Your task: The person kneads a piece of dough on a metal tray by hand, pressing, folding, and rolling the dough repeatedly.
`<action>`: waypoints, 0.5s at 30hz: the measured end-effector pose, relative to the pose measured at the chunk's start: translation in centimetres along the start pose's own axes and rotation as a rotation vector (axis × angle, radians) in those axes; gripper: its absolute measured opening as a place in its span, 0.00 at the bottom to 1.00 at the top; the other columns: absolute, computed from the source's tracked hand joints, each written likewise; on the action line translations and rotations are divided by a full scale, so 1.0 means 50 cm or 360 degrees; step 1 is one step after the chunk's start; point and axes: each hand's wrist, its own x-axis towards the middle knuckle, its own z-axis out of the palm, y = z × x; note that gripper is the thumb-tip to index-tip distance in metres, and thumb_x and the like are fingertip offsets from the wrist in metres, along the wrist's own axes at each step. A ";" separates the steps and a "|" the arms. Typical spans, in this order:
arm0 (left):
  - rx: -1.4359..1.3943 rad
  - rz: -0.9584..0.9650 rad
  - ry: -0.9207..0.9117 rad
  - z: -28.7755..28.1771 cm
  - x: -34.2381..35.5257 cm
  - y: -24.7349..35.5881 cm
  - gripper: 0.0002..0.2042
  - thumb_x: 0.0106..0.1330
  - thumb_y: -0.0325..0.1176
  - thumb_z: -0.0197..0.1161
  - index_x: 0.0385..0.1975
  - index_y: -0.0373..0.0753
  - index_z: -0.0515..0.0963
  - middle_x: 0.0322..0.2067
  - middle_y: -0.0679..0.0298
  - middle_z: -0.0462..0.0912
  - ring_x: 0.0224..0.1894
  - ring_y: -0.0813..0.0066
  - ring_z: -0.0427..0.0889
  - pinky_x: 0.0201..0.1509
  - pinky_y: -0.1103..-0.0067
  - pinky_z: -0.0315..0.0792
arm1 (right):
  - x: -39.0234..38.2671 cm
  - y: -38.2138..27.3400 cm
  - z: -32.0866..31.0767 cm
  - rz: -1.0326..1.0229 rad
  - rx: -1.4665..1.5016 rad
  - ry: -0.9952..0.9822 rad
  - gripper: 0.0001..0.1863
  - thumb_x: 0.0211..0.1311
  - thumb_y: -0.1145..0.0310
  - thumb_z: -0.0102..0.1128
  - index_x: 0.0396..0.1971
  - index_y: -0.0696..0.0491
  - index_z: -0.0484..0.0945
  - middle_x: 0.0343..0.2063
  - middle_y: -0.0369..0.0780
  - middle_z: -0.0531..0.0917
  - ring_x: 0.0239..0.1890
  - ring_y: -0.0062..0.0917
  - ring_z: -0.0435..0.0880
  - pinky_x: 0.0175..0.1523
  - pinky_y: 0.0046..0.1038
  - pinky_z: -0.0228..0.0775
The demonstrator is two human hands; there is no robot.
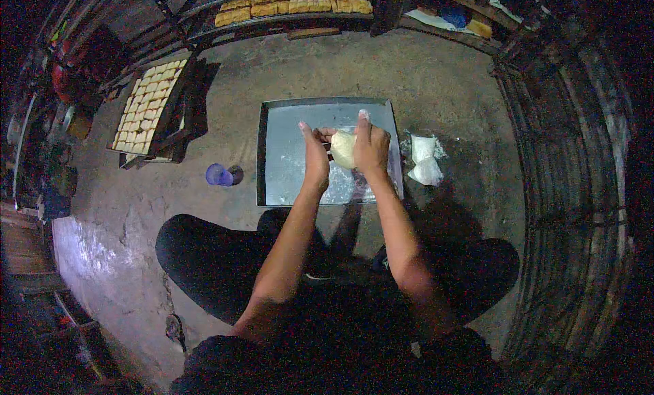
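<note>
A pale, rounded lump of dough is held between my hands over a shallow metal tray dusted with flour. My right hand grips the dough's right side, its thumb pointing up with a whitened tip and its other fingers mostly hidden. On the other side, my left hand has its thumb raised and its fingers curled in against the dough's left edge, partly behind it. White flour marks the tray floor below the hands.
Right of the tray lie two bags of white powder, with powder spilled around them. A purple cup stands on the floor to the left. Beyond it, a tray of pale dough pieces is raised up. Browned bread loaves sit on a far rack.
</note>
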 end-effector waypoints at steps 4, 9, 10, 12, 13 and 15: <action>0.1049 0.0489 -0.0083 0.022 -0.014 0.040 0.35 0.75 0.57 0.30 0.23 0.31 0.74 0.21 0.49 0.77 0.27 0.56 0.78 0.35 0.63 0.70 | 0.013 0.011 -0.007 0.0131 -0.0017 -0.0182 0.36 0.72 0.47 0.40 0.16 0.63 0.77 0.17 0.55 0.79 0.24 0.52 0.80 0.38 0.45 0.68; 0.0942 0.0777 0.0279 0.017 -0.013 0.034 0.31 0.76 0.48 0.38 0.16 0.29 0.68 0.13 0.47 0.70 0.17 0.57 0.63 0.27 0.60 0.61 | 0.013 0.022 0.005 -0.0292 -0.0285 -0.0311 0.25 0.73 0.54 0.38 0.35 0.61 0.78 0.28 0.56 0.81 0.31 0.54 0.81 0.42 0.50 0.71; 0.0934 0.0741 0.0319 0.007 -0.011 0.033 0.31 0.76 0.48 0.38 0.15 0.29 0.68 0.13 0.47 0.70 0.17 0.57 0.62 0.26 0.61 0.61 | 0.011 -0.004 0.002 -0.0469 -0.0341 -0.0281 0.25 0.73 0.54 0.38 0.38 0.61 0.77 0.31 0.57 0.82 0.34 0.54 0.81 0.43 0.50 0.72; 0.0912 0.0677 0.0382 -0.009 -0.005 0.035 0.31 0.76 0.49 0.39 0.15 0.29 0.67 0.13 0.47 0.69 0.17 0.57 0.62 0.26 0.61 0.60 | 0.010 -0.026 0.001 0.0047 0.0029 -0.0307 0.34 0.74 0.46 0.31 0.40 0.59 0.81 0.37 0.50 0.85 0.42 0.45 0.82 0.52 0.39 0.69; 0.0954 0.0555 0.0505 -0.011 0.009 0.035 0.31 0.77 0.49 0.39 0.14 0.29 0.66 0.12 0.51 0.69 0.16 0.63 0.63 0.25 0.62 0.59 | 0.012 -0.022 0.005 -0.0034 0.0103 -0.0165 0.34 0.74 0.45 0.30 0.41 0.59 0.81 0.38 0.50 0.85 0.44 0.44 0.82 0.54 0.38 0.68; 0.0703 0.0550 0.0637 -0.016 0.013 0.035 0.32 0.77 0.50 0.38 0.14 0.30 0.66 0.12 0.54 0.69 0.16 0.66 0.63 0.24 0.63 0.60 | 0.012 -0.026 0.011 0.0101 0.0206 -0.0118 0.35 0.74 0.45 0.28 0.41 0.60 0.81 0.39 0.50 0.84 0.46 0.43 0.81 0.56 0.37 0.67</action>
